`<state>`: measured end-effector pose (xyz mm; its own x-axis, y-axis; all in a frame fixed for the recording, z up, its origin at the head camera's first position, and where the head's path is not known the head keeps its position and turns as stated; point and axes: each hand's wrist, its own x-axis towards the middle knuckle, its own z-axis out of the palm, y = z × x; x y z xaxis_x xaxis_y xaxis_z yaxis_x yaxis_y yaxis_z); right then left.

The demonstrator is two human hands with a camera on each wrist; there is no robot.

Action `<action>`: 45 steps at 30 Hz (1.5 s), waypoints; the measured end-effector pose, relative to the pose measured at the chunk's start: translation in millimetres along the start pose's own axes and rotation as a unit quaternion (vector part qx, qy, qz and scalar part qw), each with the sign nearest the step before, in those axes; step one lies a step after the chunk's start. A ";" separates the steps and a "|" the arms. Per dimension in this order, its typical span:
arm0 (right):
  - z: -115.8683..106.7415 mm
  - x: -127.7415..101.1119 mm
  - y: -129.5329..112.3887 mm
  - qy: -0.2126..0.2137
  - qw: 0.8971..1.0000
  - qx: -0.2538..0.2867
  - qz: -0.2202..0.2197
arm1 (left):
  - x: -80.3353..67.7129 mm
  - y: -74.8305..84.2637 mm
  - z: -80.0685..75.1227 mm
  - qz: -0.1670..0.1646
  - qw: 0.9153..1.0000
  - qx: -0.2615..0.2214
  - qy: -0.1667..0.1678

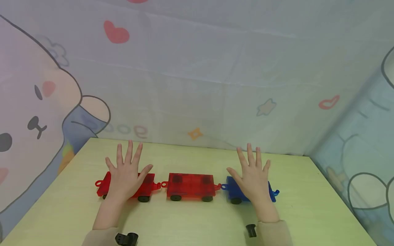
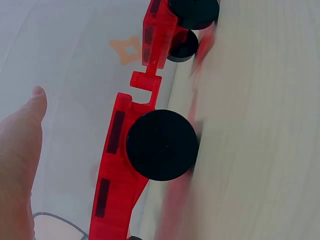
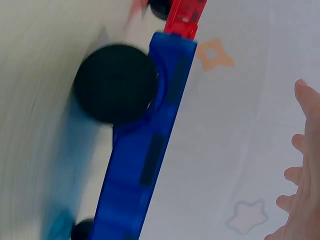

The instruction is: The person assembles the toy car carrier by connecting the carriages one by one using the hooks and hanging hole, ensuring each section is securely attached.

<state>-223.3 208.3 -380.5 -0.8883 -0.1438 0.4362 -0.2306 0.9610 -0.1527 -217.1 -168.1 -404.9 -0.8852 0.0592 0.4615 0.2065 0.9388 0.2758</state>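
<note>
Head view: left hand spread above red car; right hand spread above blue car.

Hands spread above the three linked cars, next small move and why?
Probably lower the left hand onto the left red car and the right hand onto the blue car. Both hands are open with fingers spread, over the end cars; the wrist views show them clear of the cars. The middle red car is hooked between them on the table.
</note>
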 end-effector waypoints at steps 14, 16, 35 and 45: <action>19.3 15.9 -50.4 0.012 0.999 0.025 -0.040 | -1.2 -6.4 3.0 -0.024 0.998 -0.038 -0.042; 22.5 17.5 -56.9 0.014 0.998 0.026 -0.051 | -0.5 -6.8 3.0 -0.027 0.997 -0.051 -0.058; 49.2 12.0 -81.1 -0.029 0.993 0.035 -0.107 | -0.6 -9.5 -0.5 -0.045 0.977 -0.138 -0.158; 50.6 11.7 -80.2 -0.091 0.986 0.064 -0.123 | -3.5 -14.7 -1.0 -0.025 0.971 -0.160 -0.175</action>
<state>-235.4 117.6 -408.0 -0.8533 -0.4196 0.3096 -0.4856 0.8557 -0.1787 -216.5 -182.5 -409.7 -0.9734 0.1800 0.1415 0.2287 0.7933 0.5643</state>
